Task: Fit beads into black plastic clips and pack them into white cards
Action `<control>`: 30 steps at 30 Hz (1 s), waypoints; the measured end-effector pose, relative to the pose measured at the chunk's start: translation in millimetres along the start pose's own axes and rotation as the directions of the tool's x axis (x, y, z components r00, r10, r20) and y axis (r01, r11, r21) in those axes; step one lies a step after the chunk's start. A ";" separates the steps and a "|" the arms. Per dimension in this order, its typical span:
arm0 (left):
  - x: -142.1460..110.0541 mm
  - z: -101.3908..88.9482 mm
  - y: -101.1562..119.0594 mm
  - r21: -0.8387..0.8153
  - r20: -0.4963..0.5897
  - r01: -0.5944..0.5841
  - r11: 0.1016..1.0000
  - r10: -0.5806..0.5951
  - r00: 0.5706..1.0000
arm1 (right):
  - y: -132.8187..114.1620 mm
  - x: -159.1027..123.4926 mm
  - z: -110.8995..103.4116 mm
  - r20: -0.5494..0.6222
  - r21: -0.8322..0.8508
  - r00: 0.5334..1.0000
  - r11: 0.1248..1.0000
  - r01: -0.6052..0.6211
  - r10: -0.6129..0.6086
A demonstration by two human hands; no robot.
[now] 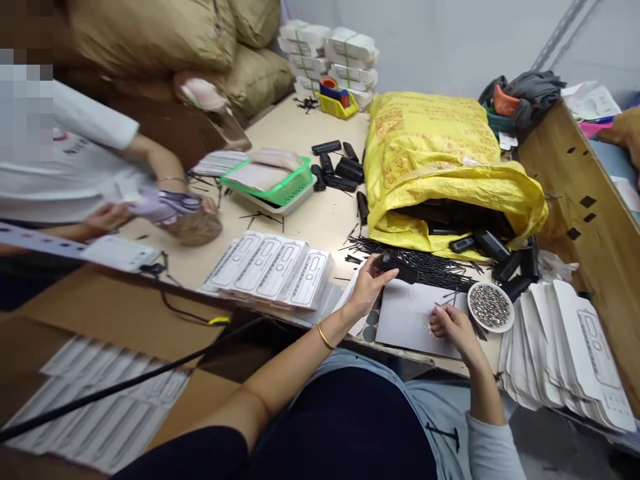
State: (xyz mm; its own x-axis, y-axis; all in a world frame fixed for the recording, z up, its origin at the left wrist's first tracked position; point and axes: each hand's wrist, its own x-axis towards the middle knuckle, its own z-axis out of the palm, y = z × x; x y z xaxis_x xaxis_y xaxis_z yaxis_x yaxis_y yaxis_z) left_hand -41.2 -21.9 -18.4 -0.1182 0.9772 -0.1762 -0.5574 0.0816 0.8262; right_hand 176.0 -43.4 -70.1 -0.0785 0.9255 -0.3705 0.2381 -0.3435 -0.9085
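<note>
My left hand point(367, 288) is closed around a black plastic case point(397, 268), raised above a white sheet point(405, 317) on the table. Over the right side of that sheet, my right hand point(453, 327) has its fingers pinched together, with thin black sticks point(449, 295) showing at the fingertips. A white bowl point(511, 320) full of small shiny metal pieces stands just right of this hand. Behind both hands lies a spread of loose thin black sticks point(430, 263). More black cases point(490, 245) spill from the mouth of a yellow woven sack point(425, 147).
Flat white printed cardboard packages point(565, 347) are stacked at right, beside a wooden board point(595, 193). Printed boxes point(270, 267) stand left of my hands. Behind them is a green basket point(287, 187). A co-worker point(80, 153) handles something purple across the table's left end.
</note>
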 end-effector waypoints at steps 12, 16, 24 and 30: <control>-3.4 10.4 4.0 -0.230 0.035 0.209 0.951 -0.207 0.978 | 9.8 3.8 -79.5 -0.354 -0.792 0.779 0.608 0.043 -0.517; -4.8 15.3 -3.9 -0.237 0.071 0.276 0.931 -0.267 0.961 | 43.4 11.3 -95.1 -0.264 -0.838 0.808 0.539 0.078 -0.527; -5.1 17.0 -2.9 -0.240 0.043 0.271 0.932 -0.268 0.962 | 42.4 14.2 -94.2 -0.225 -0.840 0.816 0.531 0.115 -0.533; -7.6 17.7 -4.2 -0.244 0.046 0.284 0.927 -0.282 0.958 | 35.5 14.0 -95.5 -0.263 -0.821 0.835 0.567 0.069 -0.483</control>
State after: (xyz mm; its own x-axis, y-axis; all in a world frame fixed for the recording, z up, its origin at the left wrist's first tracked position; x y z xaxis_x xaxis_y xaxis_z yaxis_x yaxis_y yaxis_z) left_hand -23.4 -26.2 -11.1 0.0816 0.9227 -0.3768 -0.7508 0.3056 0.5856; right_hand 275.8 -27.5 -89.0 0.0745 0.9808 0.1805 0.9240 0.0002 -0.3825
